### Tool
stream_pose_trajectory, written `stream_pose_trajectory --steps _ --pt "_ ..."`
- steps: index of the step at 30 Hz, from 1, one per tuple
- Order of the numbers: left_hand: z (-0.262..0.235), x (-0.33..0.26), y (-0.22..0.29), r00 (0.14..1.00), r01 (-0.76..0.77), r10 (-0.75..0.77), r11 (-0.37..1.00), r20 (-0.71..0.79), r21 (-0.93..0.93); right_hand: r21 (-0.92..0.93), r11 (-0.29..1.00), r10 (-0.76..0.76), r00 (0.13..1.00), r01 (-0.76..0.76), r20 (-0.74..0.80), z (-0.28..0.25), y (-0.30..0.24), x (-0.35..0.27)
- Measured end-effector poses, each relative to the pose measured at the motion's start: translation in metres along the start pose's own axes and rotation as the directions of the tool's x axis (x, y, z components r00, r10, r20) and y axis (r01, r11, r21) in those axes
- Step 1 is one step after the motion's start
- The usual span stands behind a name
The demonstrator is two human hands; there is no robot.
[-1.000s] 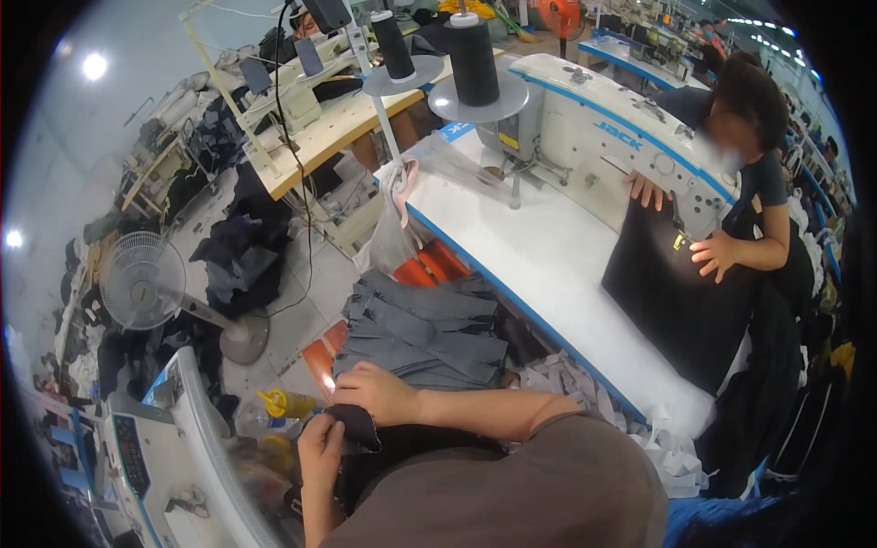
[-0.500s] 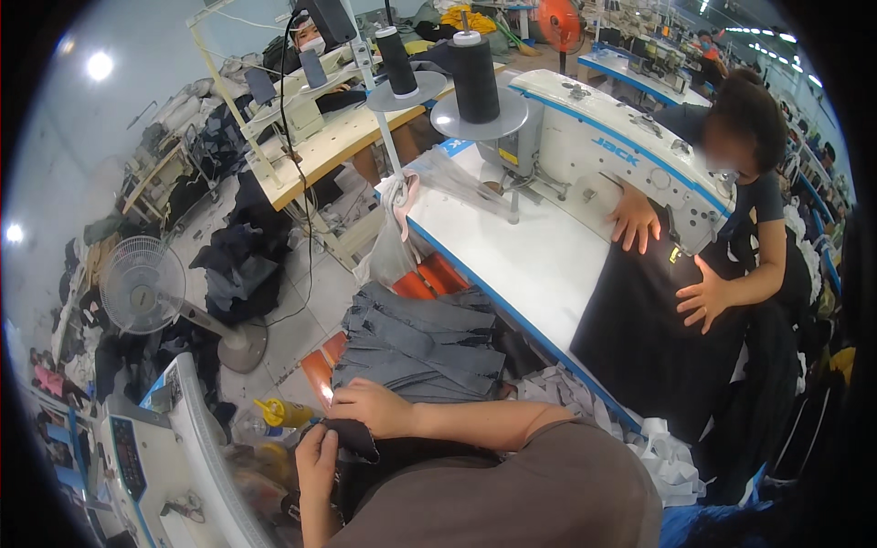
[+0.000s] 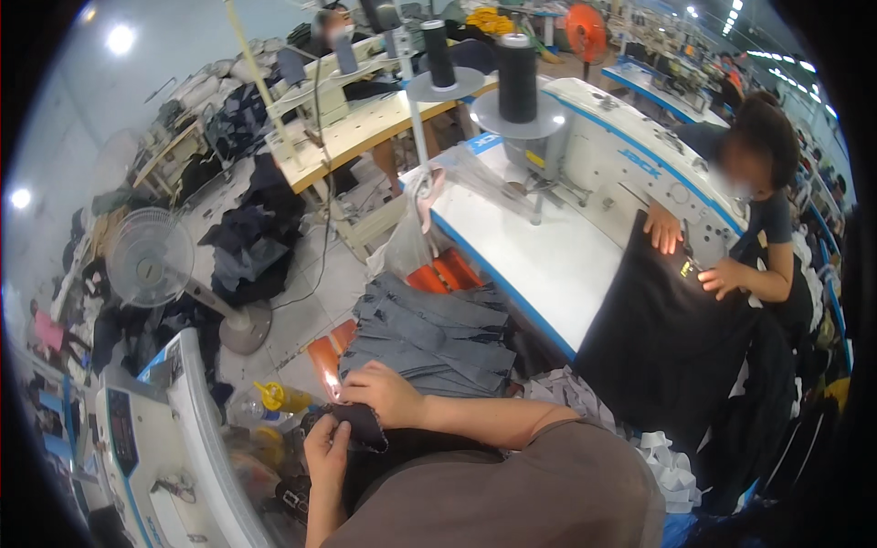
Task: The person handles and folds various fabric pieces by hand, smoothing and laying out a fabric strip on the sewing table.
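Low in the view, my left hand (image 3: 326, 446) pinches one edge of a small dark fabric piece (image 3: 364, 427) with a frayed, pale-flecked edge. My right hand (image 3: 384, 395) is closed on the upper side of the same piece, its fingertips partly hidden. Both hands are close together above my lap, where dark cloth lies. Just beyond them, a stack of grey cut fabric pieces (image 3: 425, 333) rests on an orange seat (image 3: 443, 274). To the left of my hands stands a yellow bottle or cup (image 3: 281, 397) with a spout or straw.
A white sewing machine (image 3: 151, 457) is at lower left. Across from me, a co-worker's hands (image 3: 665, 228) press black cloth (image 3: 671, 338) under another sewing machine (image 3: 630, 146). A standing fan (image 3: 151, 258) and cloth heaps (image 3: 251, 237) occupy the left floor. White strips (image 3: 670, 470) hang at right.
The view has shifted, so most things sit farther right. My hands still hold the fabric piece, which is turned to show more of its face. The co-worker's hands have drawn closer to the needle area.
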State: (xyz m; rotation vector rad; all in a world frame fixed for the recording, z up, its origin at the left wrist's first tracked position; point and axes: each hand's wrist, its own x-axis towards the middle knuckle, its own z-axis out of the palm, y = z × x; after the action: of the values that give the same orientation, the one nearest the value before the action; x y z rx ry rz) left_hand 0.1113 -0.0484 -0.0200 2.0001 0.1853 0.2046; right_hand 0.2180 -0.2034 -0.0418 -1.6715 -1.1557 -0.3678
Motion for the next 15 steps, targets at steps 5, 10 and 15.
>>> stream_pose_trajectory --steps 5,10,15 --pt "-0.003 0.002 0.018 0.981 0.136 -0.114 0.981 0.159 -0.136 -0.004 0.997 -0.073 0.996 0.073 0.042 -0.008 0.008 0.002" --pt "-0.012 0.0 0.015 0.995 0.007 -0.002 0.998 0.098 -0.054 0.006 1.0 -0.028 0.994 0.028 0.103 -0.005 0.005 0.008" --pt "-0.022 0.007 0.015 0.993 -0.045 0.052 0.997 0.109 -0.065 -0.005 1.0 -0.016 0.994 0.016 0.109 0.001 -0.001 0.013"
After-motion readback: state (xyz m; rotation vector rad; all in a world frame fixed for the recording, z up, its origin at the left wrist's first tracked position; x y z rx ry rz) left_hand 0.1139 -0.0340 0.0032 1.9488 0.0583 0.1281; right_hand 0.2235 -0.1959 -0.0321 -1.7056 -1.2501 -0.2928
